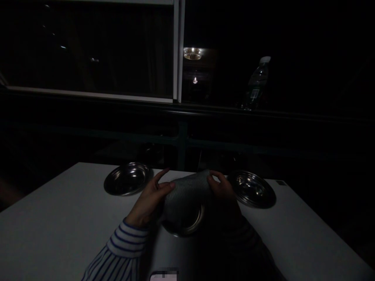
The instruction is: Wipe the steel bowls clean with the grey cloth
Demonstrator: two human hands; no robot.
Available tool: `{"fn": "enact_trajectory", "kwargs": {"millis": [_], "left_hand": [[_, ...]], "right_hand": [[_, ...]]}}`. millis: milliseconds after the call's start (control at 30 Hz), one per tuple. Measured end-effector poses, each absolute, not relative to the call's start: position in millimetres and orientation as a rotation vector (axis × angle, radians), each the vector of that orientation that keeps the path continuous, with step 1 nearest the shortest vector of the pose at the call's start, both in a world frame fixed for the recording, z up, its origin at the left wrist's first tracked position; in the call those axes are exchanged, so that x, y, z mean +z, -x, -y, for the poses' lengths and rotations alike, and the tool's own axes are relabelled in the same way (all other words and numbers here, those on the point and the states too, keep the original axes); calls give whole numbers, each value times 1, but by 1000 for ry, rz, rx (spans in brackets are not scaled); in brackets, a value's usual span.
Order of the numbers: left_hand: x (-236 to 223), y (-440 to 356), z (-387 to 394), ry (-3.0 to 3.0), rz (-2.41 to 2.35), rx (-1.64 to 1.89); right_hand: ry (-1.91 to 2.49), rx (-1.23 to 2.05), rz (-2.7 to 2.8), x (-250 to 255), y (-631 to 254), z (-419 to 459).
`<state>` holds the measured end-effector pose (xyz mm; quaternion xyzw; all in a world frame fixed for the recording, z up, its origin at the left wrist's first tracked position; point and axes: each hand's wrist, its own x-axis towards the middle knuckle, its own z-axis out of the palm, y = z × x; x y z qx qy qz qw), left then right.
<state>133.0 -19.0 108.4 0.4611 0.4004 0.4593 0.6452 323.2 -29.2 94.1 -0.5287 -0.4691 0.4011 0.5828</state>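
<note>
Stretched between my two hands is a grey-green cloth (189, 189) with a fine textured surface. My left hand (152, 199) pinches its left side between thumb and fingers, with the index finger pointing outward. At the upper right corner, my right hand (221, 191) grips the cloth; much of this hand lies in shadow. Below the cloth stands a shiny metal bowl (197, 226), partly covered from view by the fabric. A second metal bowl (129, 179) is left of my left hand, and a third metal bowl (253, 190) sits right of my right hand.
The bowls stand on a white table (67, 218) in a very dark room. A pale phone-like object (164, 276) shows at the bottom edge. Behind the table, a plastic bottle (258, 86) stands on a ledge beside a white window frame (177, 50).
</note>
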Motion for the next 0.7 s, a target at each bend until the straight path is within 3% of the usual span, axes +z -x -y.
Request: {"fn": "enact_trajectory", "kwargs": {"millis": [267,567,700], "left_hand": [[112,-130,20,-1371,-1121,1066],[110,-124,16,-1812,-1259,1004],[109,-127,17,-1631,-1119,1049]], "right_hand": [[1195,1016,1253,99,-325,39],[1388,468,1720,98,-341,41],[1323,549,1605,101,-338,41]]}}
